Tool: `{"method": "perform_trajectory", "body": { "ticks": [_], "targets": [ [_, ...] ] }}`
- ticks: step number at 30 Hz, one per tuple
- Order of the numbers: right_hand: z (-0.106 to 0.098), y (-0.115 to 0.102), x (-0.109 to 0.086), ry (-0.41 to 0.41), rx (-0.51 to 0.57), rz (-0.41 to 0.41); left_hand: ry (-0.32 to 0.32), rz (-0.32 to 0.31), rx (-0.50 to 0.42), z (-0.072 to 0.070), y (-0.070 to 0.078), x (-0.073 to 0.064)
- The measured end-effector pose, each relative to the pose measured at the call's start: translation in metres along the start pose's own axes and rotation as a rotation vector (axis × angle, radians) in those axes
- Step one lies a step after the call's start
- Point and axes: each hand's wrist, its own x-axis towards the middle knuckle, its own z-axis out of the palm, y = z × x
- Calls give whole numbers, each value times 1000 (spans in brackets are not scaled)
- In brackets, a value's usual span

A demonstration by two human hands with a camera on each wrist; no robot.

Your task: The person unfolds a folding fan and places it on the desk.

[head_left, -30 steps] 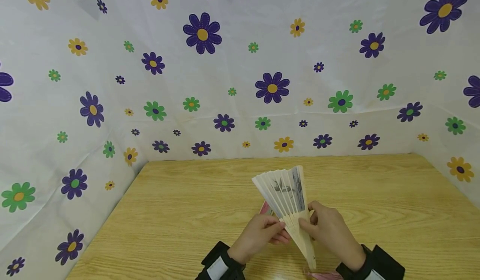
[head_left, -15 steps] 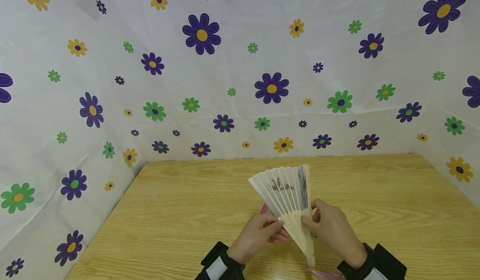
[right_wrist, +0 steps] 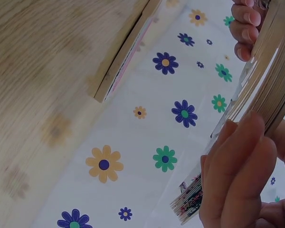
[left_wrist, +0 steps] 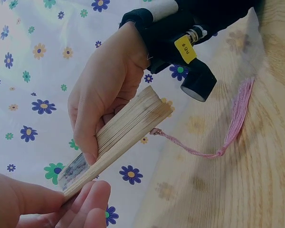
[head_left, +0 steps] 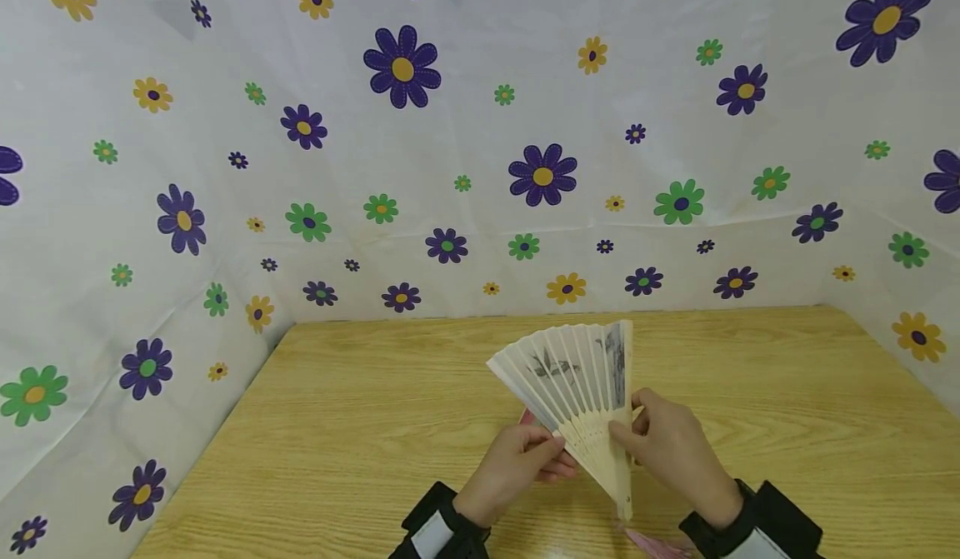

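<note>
A cream folding fan [head_left: 570,376] with a dark leaf picture stands partly spread above the table, pivot end down. My left hand [head_left: 513,463] pinches its left edge between thumb and fingers. On the opposite edge, my right hand [head_left: 675,442] grips the end rib, thumb in front. In the left wrist view, the stacked ribs [left_wrist: 128,126] appear edge-on between both hands. A pink tassel [left_wrist: 237,114] hangs from the pivot by a cord and trails near the table. The right wrist view shows my right fingers [right_wrist: 240,166] curled against the fan's back.
A flat, wood-edged thing with a pink strip [right_wrist: 126,54] lies on the wooden table [head_left: 360,426], mostly hidden behind my left hand in the head view; its kind is unclear. A white flowered cloth [head_left: 450,126] encloses the table's back and sides.
The fan has spread wider. My right hand has moved slightly up and right with its edge, while the left hand has stayed nearly still. More of the tassel shows.
</note>
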Motion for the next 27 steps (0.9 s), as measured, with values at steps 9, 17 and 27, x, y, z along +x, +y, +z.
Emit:
{"method": "perform_trajectory", "body": {
  "ticks": [9,17,27],
  "targets": [
    [-3,1,1,3,-8,9,21,-35,-30,0,1,0],
    [-6,2,4,1,-9,50,52,-66,-84,0,0,1],
    [-12,6,5,7,-9,39,66,-91,-106,0,0,2]
  ]
}}
